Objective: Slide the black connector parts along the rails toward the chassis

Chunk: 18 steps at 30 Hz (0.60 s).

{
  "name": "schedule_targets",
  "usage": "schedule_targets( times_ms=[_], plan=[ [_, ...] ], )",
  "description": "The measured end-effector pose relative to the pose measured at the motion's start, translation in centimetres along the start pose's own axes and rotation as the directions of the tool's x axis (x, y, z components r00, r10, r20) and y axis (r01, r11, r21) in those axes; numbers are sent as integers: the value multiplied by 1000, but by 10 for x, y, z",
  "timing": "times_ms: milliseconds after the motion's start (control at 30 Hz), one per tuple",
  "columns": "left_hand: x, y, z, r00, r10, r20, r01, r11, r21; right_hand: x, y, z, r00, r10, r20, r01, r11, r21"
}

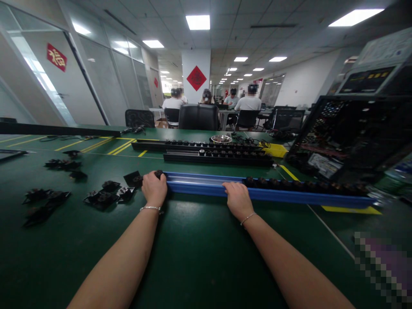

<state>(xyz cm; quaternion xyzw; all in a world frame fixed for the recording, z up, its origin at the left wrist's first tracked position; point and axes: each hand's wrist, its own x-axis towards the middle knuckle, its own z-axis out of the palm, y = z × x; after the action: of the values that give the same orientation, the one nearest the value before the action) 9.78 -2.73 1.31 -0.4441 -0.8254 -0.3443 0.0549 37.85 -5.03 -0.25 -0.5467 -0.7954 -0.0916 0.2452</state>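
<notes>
1. The long blue plastic rail (206,185) lay crosswise on the green counter (193,257) in front of you, its right half filled with a row of small black parts (302,185), its left half bare.
2. Your left hand (155,188) curled over the rail's left end, fingers closed around a small black part (159,174) there; your right hand (237,198) rested palm-down on the rail's near edge just left of the loaded row, fingers bent over it.
3. I judged this to be the loading step: seating a part at the open end. The next move would call for steadying the rail and sliding the piece squarely into the channel.
4. Loose black parts (106,195) sat scattered left of the rail; two loaded black rails (212,156) lay behind it.
5. Your fingertips were hidden behind the rail, and the parts' shapes were too dark to make out.
</notes>
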Motion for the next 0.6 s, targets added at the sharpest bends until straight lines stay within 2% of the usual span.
schedule_targets(
  times_ms=[267, 600],
  plan=[
    [2, -3, -1, 997, -66, 38, 70, 993, -99, 0, -1, -1, 1000, 2, 10, -2, 1000, -14],
    [4, -4, -3, 995, -90, 45, 94, 990, -109, 0, 0, 0, 1000, -6, 4, 6, 1000, -24]
  ],
)
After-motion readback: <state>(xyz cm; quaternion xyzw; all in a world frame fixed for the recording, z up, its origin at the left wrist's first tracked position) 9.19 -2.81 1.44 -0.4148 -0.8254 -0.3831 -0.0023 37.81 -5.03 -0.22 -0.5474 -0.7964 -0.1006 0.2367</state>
